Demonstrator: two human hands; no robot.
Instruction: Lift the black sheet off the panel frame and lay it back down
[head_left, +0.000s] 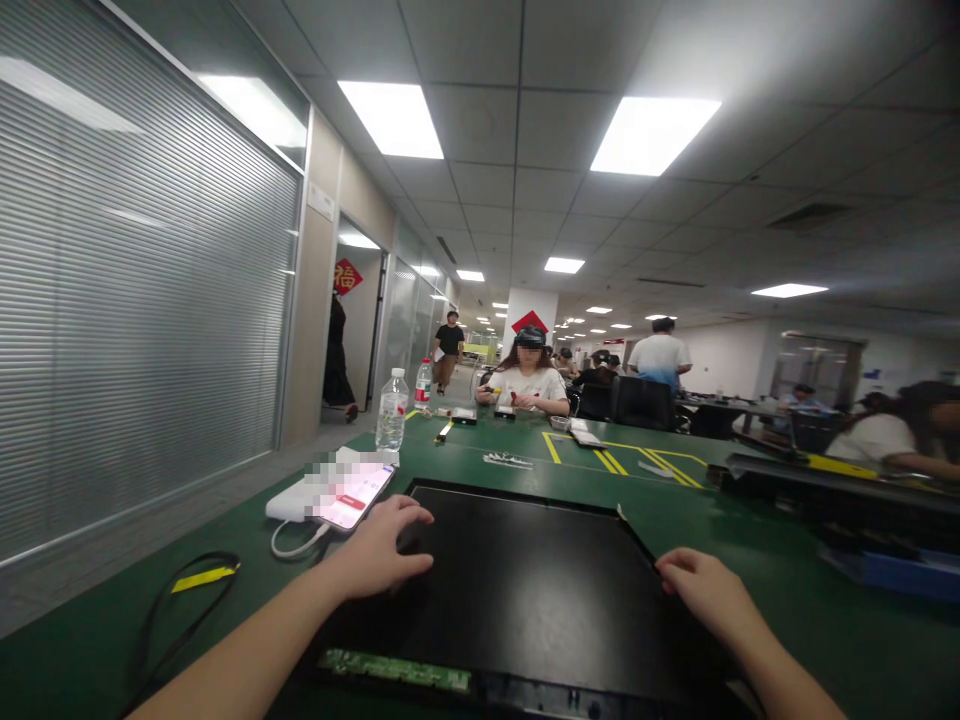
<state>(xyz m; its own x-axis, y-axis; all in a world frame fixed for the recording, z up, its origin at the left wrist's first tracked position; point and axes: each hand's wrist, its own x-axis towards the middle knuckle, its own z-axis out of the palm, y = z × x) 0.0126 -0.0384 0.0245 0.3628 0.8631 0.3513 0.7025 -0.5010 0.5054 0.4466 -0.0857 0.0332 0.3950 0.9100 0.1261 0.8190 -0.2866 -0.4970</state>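
Observation:
A large flat black display panel (pixel 525 580) lies on the green table in front of me. A thin black frame borders it, and a green circuit board (pixel 397 670) runs along its near left edge. Over the panel's left side my left hand (pixel 386 545) is open, thumb and fingers apart; whether it touches the surface I cannot tell. At the right edge my right hand (pixel 701 590) has its thumb and fingertips closed on the rim of the panel.
Left of the panel are a lit phone (pixel 356 500), a white cable (pixel 296 545), a black strap (pixel 169 610) with a yellow tag and a water bottle (pixel 391 410). Dark panels (pixel 810 490) and a blue tray (pixel 907 570) stand right. Across the table sits a co-worker (pixel 529 385).

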